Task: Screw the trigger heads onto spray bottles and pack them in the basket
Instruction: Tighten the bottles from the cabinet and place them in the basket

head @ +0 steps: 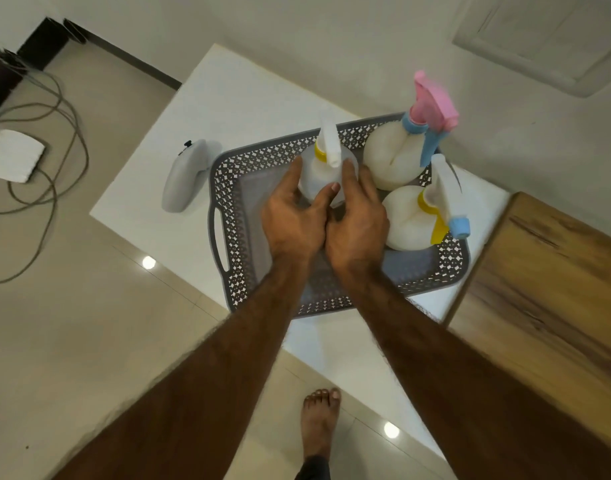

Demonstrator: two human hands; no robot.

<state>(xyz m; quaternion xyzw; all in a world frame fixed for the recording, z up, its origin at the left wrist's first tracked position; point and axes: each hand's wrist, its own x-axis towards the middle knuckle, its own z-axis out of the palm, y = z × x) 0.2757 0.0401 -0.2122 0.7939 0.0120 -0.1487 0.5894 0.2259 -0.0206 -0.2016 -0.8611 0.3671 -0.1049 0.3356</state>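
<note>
Head view: my two bare forearms reach over a grey perforated plastic basket (224, 216) on a white table (228, 98).
Left hand (292, 216): spread wide with fingers straight, forefinger along the left side of the translucent bottle with yellow collar and white trigger head (319, 174), thumb across its front.
Right hand (357, 220): fingers straight along the bottle's right side, clasping nothing.
Bottle: upright in the basket, between my hands.
Neighbours: pink-headed bottle (389, 154) and blue-nozzled bottle (404, 216) stand at the basket's right.
Outside: grey handheld controller (186, 174) lies left of the basket.
</note>
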